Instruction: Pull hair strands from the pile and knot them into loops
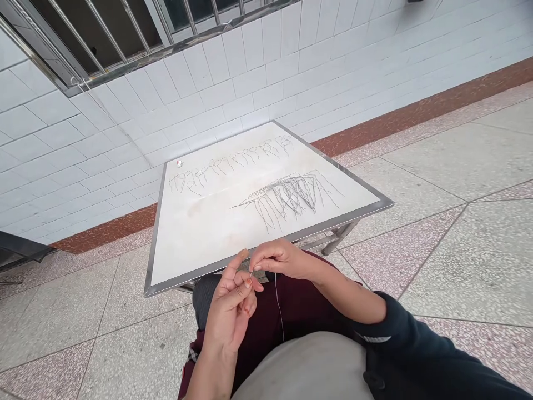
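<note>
Over my lap, near the table's front edge, my two hands meet fingertip to fingertip. My left hand point(235, 300) is pinched, thumb against a finger, with its index finger raised. A short, thin, pale strand runs from that pinch to the fingertips of my right hand point(283, 258), which are closed from above. White thread point(278, 300) hangs from the right hand down to my lap. Whether the short strand is the same thread is too fine to be sure. On the white table point(200, 233) lie a bunch of dark thin strands point(291, 194) and a row of looped strands point(245, 154).
A small white-and-red item point(179, 163) sits at the table's far left corner. Behind the table stands a white tiled wall point(266, 72) with a barred window point(125, 33). Speckled floor point(416, 233) spreads on both sides, and a dark object point(20, 250) stands at the left.
</note>
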Motion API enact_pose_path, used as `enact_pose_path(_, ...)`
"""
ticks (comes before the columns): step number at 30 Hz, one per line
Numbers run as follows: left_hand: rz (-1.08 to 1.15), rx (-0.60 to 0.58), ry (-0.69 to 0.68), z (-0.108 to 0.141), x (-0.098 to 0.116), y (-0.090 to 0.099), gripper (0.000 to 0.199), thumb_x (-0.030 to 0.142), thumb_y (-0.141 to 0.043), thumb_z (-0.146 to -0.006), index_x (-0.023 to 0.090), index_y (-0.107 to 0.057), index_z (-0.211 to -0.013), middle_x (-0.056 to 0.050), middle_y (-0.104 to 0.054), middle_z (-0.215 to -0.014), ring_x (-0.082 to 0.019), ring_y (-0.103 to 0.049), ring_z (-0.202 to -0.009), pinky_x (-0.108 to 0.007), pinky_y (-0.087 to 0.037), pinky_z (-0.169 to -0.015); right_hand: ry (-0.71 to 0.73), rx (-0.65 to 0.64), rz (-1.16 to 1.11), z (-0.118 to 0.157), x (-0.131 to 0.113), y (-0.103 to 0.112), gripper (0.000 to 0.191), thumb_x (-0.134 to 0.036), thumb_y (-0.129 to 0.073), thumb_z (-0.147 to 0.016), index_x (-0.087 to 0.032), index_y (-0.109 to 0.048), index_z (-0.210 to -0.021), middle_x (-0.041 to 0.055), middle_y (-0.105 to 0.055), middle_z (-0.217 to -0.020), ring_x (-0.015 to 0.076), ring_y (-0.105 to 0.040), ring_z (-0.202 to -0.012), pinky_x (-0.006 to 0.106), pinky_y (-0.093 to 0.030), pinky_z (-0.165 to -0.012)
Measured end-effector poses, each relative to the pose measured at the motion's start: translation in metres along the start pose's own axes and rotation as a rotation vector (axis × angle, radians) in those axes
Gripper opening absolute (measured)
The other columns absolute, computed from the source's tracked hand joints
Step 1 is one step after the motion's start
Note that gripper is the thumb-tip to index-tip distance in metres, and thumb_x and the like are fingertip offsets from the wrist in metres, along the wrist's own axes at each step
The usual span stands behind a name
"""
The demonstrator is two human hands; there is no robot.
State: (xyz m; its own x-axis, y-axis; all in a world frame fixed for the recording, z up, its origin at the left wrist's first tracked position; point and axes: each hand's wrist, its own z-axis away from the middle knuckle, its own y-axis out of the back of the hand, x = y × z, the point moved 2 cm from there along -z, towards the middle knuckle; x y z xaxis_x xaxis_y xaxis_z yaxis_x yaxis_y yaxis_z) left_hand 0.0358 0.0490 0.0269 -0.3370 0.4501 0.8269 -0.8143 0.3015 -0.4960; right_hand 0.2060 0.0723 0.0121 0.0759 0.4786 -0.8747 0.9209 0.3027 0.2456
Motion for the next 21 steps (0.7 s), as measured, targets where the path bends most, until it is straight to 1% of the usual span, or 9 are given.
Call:
enact_pose_path(5, -0.067, 0.028, 0.007, 0.005, 0.002, 0.003, 0.055, 0.022, -0.068, -0.080, 0.021, -0.051, -0.132, 0.000, -0.063, -0.069, -0.001, -0.036, -0.039, -0.015, -0.028, -0.042, 0.080, 0.016, 0.079, 0.000, -0.002, 0.005, 0.023, -0.033, -0.053, -0.094, -0.018, -0.071, -0.090, 0.0035, -0.071, -0.083, 0.0125, -0.062, -0.073, 0.023, -0.046, -0.069)
enact_pose_path(8, -0.099, 0.017, 0.033, 0.006, 0.002, 0.006, 0.054, 0.023, -0.068, -0.080, 0.021, -0.052, -0.132, 0.000, -0.063, -0.068, -0.001, -0.035, -0.037, -0.015, -0.026, -0.040, 0.116, 0.006, 0.097, 0.001, -0.003, 0.004, 0.024, -0.034, -0.053, -0.094, -0.019, -0.071, -0.091, 0.0042, -0.071, -0.083, 0.0131, -0.063, -0.075, 0.024, -0.047, -0.069)
enact_pose_path(11, -0.147, 0.024, 0.040, 0.009, 0.001, 0.010, 0.052, 0.026, -0.067, -0.081, 0.022, -0.053, -0.131, 0.000, -0.062, -0.070, 0.000, -0.034, -0.037, -0.015, -0.024, -0.038, 0.122, 0.003, 0.119, 0.001, -0.003, 0.001, 0.025, -0.034, -0.052, -0.094, -0.019, -0.072, -0.091, 0.0045, -0.072, -0.082, 0.0136, -0.063, -0.076, 0.024, -0.048, -0.070)
enact_pose_path(15, -0.194, 0.060, 0.046, 0.015, 0.000, 0.018, 0.053, 0.030, -0.069, -0.078, 0.022, -0.056, -0.129, 0.000, -0.062, -0.069, -0.001, -0.035, -0.037, -0.016, -0.026, -0.038, 0.120, -0.008, 0.117, 0.001, 0.001, 0.004, 0.025, -0.033, -0.051, -0.095, -0.019, -0.072, -0.091, 0.0044, -0.072, -0.084, 0.0142, -0.064, -0.078, 0.026, -0.049, -0.072)
enact_pose_path(16, -0.200, 0.075, 0.045, 0.017, 0.000, 0.021, 0.054, 0.030, -0.070, -0.078, 0.021, -0.056, -0.129, 0.001, -0.062, -0.069, -0.001, -0.034, -0.036, -0.016, -0.026, -0.038, 0.105, 0.013, 0.108, 0.001, 0.003, 0.007, 0.024, -0.032, -0.051, -0.094, -0.019, -0.072, -0.091, 0.0044, -0.072, -0.084, 0.0142, -0.064, -0.078, 0.026, -0.049, -0.072)
enact_pose_path(18, -0.215, 0.130, 0.018, 0.021, 0.004, 0.027, 0.058, 0.031, -0.072, -0.076, 0.021, -0.054, -0.131, 0.001, -0.062, -0.069, -0.001, -0.033, -0.037, -0.016, -0.027, -0.038, 0.042, 0.094, 0.089, 0.003, 0.007, 0.018, 0.023, -0.032, -0.052, -0.093, -0.019, -0.071, -0.088, 0.0046, -0.072, -0.085, 0.0144, -0.064, -0.077, 0.026, -0.049, -0.071)
enact_pose_path(19, -0.226, 0.165, -0.012, 0.022, 0.006, 0.030, 0.060, 0.030, -0.072, -0.077, 0.021, -0.052, -0.132, 0.001, -0.063, -0.069, -0.002, -0.035, -0.039, -0.016, -0.030, -0.040, 0.006, 0.140, 0.080, 0.004, 0.008, 0.023, 0.023, -0.032, -0.053, -0.093, -0.018, -0.071, -0.087, 0.0048, -0.071, -0.084, 0.0145, -0.064, -0.077, 0.026, -0.049, -0.070)
enact_pose_path(21, -0.271, 0.236, -0.094, 0.023, 0.012, 0.030, 0.062, 0.030, -0.070, -0.079, 0.020, -0.048, -0.136, 0.000, -0.065, -0.072, -0.005, -0.045, -0.048, -0.017, -0.039, -0.049, -0.041, 0.200, 0.065, 0.007, 0.008, 0.030, 0.023, -0.033, -0.054, -0.092, -0.017, -0.070, -0.084, 0.0050, -0.071, -0.083, 0.0147, -0.064, -0.076, 0.026, -0.048, -0.069)
